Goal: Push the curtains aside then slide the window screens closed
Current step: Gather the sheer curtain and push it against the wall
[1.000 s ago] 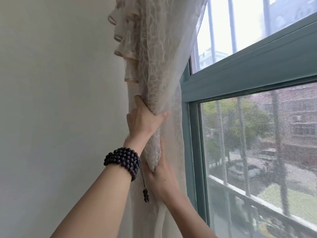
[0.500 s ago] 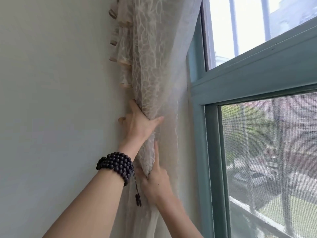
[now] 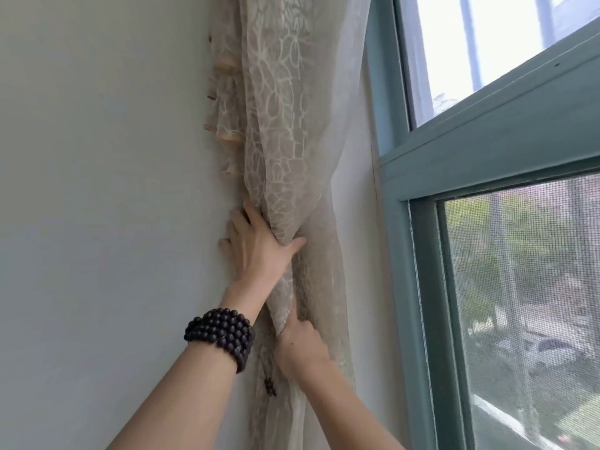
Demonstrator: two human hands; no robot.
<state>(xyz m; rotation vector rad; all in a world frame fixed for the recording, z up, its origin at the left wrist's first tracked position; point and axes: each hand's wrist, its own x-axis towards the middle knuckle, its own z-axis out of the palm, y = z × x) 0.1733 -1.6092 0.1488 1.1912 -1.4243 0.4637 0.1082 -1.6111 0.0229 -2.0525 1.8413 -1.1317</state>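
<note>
The curtain (image 3: pixel 285 131), a sheer beige fabric with a pale web-like pattern, hangs bunched into a narrow column against the white wall (image 3: pixel 97 190), just beside the left edge of the teal window frame (image 3: pixel 487 147). The left hand (image 3: pixel 259 248) presses the gathered cloth toward the wall, its fingers spread flat on the plaster and its thumb hooked across the front of the bundle, so the fabric is pinned in the fork between thumb and palm. A bracelet (image 3: pixel 224 336) of dark beads wraps that wrist. Lower down, the right hand (image 3: pixel 300 342) has its fingers curled into the folds, pinching the cloth; how tightly they close cannot be told, since fabric hides the tips. The window screen (image 3: pixel 526 303), a grey mesh, fills the lower pane to the right.
</note>
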